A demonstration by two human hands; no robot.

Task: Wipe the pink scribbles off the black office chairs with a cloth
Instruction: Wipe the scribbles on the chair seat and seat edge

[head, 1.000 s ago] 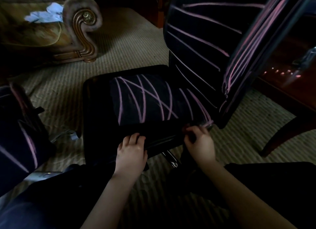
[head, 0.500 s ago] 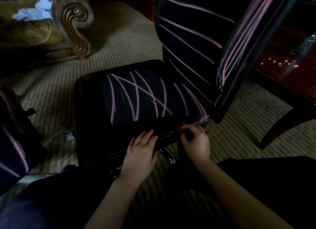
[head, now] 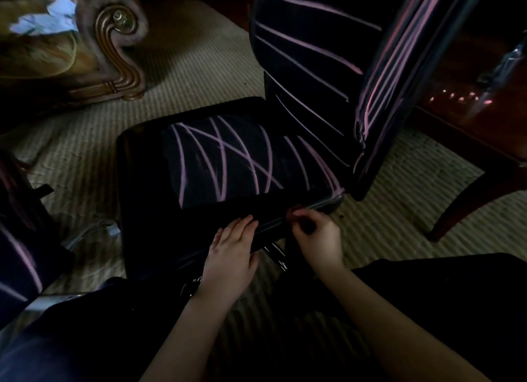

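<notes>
As we look down on black chair point(head: 148, 182), left hand point(head: 231, 253) lies flat on seat's near edge, fingers point(head: 241, 224) straight, close together. Right hand point(head: 318, 234) just beside, fingers curled at same edge; whether they grip anything, we cannot tell. Pink scribbles point(head: 182, 179) cross seat and backrest. Chair on striped carpet point(head: 185, 76).

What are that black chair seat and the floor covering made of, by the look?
Chair seat: probably smooth leather or vinyl; its edge glints faintly. Floor covering: seemingly woven beige carpet, matte, with ribbed rows.
</notes>
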